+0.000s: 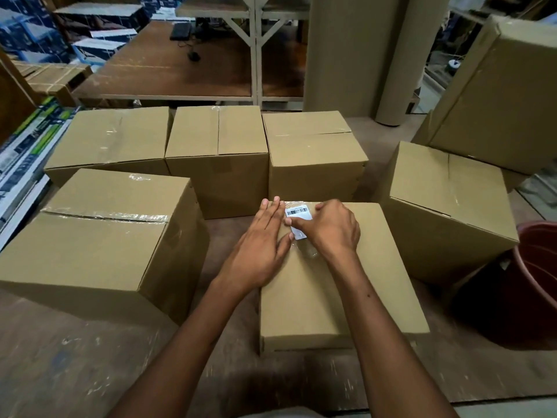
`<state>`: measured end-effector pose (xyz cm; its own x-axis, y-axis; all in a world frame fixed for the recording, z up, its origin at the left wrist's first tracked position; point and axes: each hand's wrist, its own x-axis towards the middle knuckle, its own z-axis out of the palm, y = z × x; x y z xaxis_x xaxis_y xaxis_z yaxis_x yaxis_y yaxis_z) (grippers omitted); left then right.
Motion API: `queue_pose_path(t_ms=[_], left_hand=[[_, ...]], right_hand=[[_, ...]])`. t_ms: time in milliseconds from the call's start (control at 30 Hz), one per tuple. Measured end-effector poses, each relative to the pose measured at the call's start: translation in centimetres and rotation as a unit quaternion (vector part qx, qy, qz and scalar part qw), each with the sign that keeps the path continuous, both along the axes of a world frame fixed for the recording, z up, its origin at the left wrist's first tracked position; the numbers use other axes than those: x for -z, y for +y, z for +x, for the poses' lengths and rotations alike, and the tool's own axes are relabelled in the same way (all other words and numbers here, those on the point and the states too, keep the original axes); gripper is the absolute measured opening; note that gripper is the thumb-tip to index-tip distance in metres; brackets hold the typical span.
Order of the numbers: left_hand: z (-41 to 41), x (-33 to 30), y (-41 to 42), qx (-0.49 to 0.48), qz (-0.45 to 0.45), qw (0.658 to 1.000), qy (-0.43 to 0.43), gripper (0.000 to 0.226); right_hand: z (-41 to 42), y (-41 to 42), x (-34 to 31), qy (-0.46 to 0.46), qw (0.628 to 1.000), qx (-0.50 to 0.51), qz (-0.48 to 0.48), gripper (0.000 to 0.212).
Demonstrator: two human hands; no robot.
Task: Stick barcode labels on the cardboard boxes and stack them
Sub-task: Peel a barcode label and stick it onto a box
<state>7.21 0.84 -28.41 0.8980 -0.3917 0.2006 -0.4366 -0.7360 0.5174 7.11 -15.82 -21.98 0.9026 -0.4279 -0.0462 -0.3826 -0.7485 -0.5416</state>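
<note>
A sealed cardboard box (340,297) stands right in front of me on the brown floor sheet. A white barcode label (298,217) lies on its top near the far edge. My left hand (262,239) rests flat on the box top, fingers straight, just left of the label. My right hand (331,227) is over the label with curled fingers, its index finger pressing across the label's middle. The label's lower part is partly hidden by that finger.
Several more sealed boxes surround me: a big one (96,245) at left, three in a row behind (217,152), one at right (446,206), another tilted behind it (500,98). A dark red bucket (533,285) stands at right. Cardboard rolls (355,52) and a wooden table (168,67) stand behind.
</note>
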Motion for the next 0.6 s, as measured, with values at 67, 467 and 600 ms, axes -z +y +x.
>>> queue_pose_path(t_ms=[67,467,600], left_hand=[[-0.1,0.1,0.0,-0.001,0.002,1.000,0.004,0.071],[0.0,0.2,0.3,-0.009,0.030,0.999,-0.009,0.079],[0.0,0.0,0.2,-0.006,0.029,0.999,-0.013,0.079]], right_hand=[[0.2,-0.1,-0.1,0.012,1.000,-0.002,0.004,0.072],[2.3,-1.5,-0.1,0.099,0.992,-0.071,0.017,0.061],[1.5,-1.6,0.2,0.053,0.994,-0.073,0.058,0.051]])
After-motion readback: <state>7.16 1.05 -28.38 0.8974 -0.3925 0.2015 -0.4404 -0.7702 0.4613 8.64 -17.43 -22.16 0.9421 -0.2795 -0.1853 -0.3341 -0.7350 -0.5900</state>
